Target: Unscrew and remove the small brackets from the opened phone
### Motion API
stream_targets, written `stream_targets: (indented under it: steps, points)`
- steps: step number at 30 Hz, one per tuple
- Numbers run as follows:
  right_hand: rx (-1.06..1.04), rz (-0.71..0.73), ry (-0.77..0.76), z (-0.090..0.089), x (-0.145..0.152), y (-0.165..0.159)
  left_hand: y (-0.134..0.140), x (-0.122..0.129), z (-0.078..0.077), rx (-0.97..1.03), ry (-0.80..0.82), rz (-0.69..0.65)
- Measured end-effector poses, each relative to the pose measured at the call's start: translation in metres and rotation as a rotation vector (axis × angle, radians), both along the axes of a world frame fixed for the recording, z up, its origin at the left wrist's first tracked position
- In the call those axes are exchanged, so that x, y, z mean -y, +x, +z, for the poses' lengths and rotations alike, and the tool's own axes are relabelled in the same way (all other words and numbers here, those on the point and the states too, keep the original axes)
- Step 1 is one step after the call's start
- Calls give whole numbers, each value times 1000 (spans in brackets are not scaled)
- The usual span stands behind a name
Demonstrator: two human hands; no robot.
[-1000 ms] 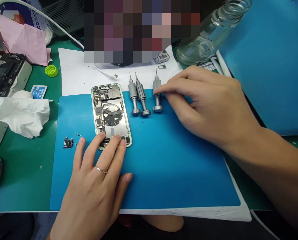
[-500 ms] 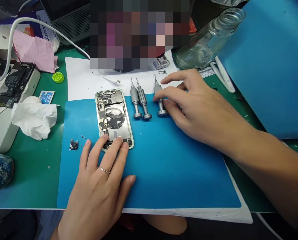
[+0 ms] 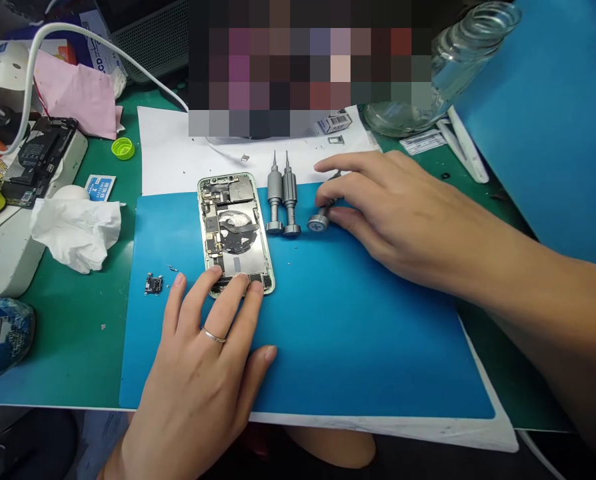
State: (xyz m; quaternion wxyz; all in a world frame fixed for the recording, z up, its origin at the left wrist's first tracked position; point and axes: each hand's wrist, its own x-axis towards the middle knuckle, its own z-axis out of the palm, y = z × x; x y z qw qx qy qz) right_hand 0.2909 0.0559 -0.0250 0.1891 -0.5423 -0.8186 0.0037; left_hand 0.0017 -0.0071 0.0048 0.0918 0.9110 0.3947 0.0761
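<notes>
An opened phone [image 3: 238, 230] lies on the blue mat [image 3: 358, 353], its circuit boards and metal plate exposed. My left hand [image 3: 208, 347] rests with spread fingers on the phone's lower end. In my right hand [image 3: 378, 200] a grey precision screwdriver [image 3: 319, 223] is gripped between thumb and fingers, tilted, its cross-marked cap facing me; most of its shaft is hidden by the fingers. Side by side between phone and right hand lie two similar screwdrivers [image 3: 275, 200], tips pointing away. A small black circuit part [image 3: 153, 284] and tiny bits sit left of the phone.
White paper [image 3: 165, 153] lies under the mat's far edge. A glass jar [image 3: 458, 67] stands at the back right near white tweezers-like tools [image 3: 465, 143]. On the left are crumpled tissue [image 3: 78, 230], a green cap [image 3: 123, 149], another phone body [image 3: 41, 157] and a blue can [image 3: 3, 340].
My right hand has closed on the third screwdriver and tipped it, so its cap now faces me. My left hand stays on the phone. The whole view has shifted slightly.
</notes>
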Motion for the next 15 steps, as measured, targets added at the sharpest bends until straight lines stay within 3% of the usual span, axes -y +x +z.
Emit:
stream_targets:
  steps: [4, 10, 13, 15]
  points:
    - [-21, 14, -40, 3, -1, -1, 0, 0, 0, -3, -3, -3]
    - [-21, 14, 239, 15, 2, -6, 0, 0, 0, -3, 15, -4]
    - [-303, 21, 480, 17, 12, -12, 1, 0, 1, -1, 26, -5]
    - [-592, 9, 459, 12, 18, -16, 1, -1, 1, -8, 32, -11]
